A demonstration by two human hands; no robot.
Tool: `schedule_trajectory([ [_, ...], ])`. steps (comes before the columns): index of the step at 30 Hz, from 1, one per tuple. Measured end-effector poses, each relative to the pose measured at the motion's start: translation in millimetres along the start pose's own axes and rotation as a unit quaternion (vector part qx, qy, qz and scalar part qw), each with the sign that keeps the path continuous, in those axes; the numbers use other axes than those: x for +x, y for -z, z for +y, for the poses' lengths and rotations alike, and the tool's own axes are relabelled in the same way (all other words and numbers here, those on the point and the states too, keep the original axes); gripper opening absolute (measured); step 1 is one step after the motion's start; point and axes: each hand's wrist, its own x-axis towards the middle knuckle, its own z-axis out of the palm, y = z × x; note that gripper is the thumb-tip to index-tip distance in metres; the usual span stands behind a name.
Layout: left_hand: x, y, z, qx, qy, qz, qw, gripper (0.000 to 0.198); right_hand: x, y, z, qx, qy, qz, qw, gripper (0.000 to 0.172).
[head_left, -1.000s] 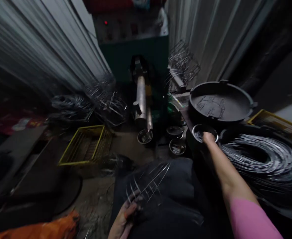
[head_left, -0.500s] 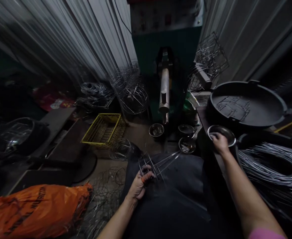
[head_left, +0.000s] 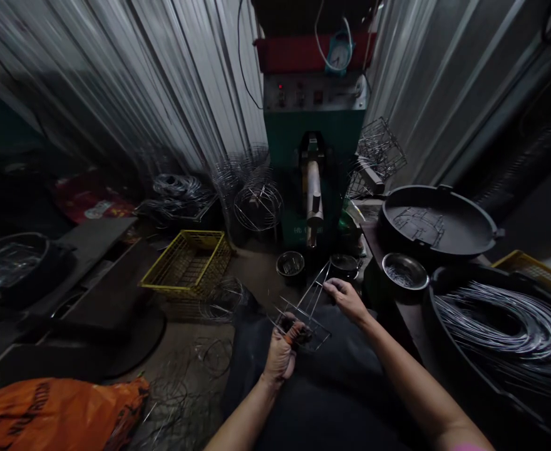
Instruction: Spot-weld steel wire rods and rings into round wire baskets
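My left hand [head_left: 282, 351] is closed round the near end of a small wire grid frame [head_left: 309, 307] held over my lap. My right hand [head_left: 345, 295] has its fingers pinched at the far right side of that frame; whether a small piece sits in the pinch is too dark to tell. A steel bowl [head_left: 405, 274] of short wire pieces stands to the right of my right hand. The green machine [head_left: 314, 134] with its horizontal metal arm [head_left: 314, 197] stands straight ahead.
A yellow wire crate [head_left: 186, 263] sits on the floor at left, wire baskets [head_left: 258, 203] behind it. Small bowls [head_left: 290, 263] lie under the machine. A black pan [head_left: 437, 219] and a tub of wire coils [head_left: 505, 319] fill the right. An orange bag [head_left: 54, 416] lies bottom left.
My right hand left the steel bowl and came across to the wire frame. My left hand lifted the frame forward. The view tilted up, showing more of the machine.
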Motion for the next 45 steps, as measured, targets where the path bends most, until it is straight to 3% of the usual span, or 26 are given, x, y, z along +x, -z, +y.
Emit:
schedule_trajectory([
  [7, 2.5, 3.4, 10.1, -0.015, 0.013, -0.012, 1.0, 0.044, 5.8, -9.5, 7.6, 0.045, 0.006, 0.0, 0.999, 0.035],
  [13, 12.4, 0.0, 19.7, -0.006, 0.026, 0.012, 1.0, 0.047, 20.9, -11.4, 10.1, 0.093, -0.006, -0.006, 0.996, 0.035],
  [24, 53.3, -22.5, 25.3, -0.004, 0.014, -0.002, 1.0, 0.046, 63.8, -4.6, 20.1, 0.161, 0.0, 0.047, 0.986, 0.031],
  [32, 76.0, -33.8, 34.8, 0.003, 0.003, -0.017, 1.0, 0.043, 88.4, -2.2, 11.6, 0.2, -0.015, 0.056, 0.978, 0.031],
  [45, 86.3, -49.0, 46.7, 0.003, 0.004, -0.033, 0.999, 0.042, 105.1, -0.9, 7.5, 0.202, -0.04, 0.075, 0.976, 0.033],
])
